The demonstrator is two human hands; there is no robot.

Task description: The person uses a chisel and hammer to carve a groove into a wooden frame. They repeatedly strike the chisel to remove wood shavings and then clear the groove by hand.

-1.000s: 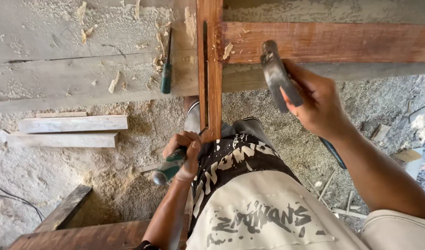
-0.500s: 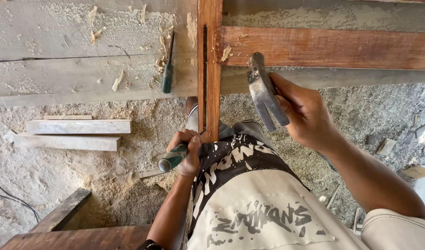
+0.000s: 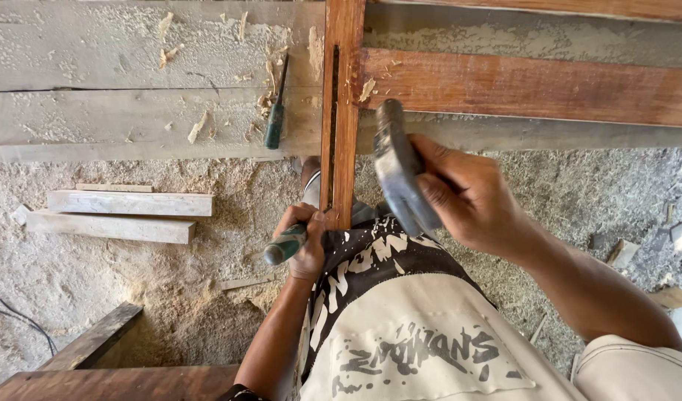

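My left hand grips a green-handled chisel set against the near end of a reddish upright board with a long dark slot cut in it. My right hand holds a hammer, its metal head blurred, just right of that board and above my lap. A reddish cross board meets the upright one at a right angle. My printed shorts fill the lower middle of the view.
A second green-handled chisel lies among wood chips on the grey plank bench. Two pale offcuts lie on the sawdust-covered ground. A dark board sits at bottom left.
My right hand has brought the hammer down and to the left, closer to the chisel. My left hand has stayed on the chisel at the board's end.
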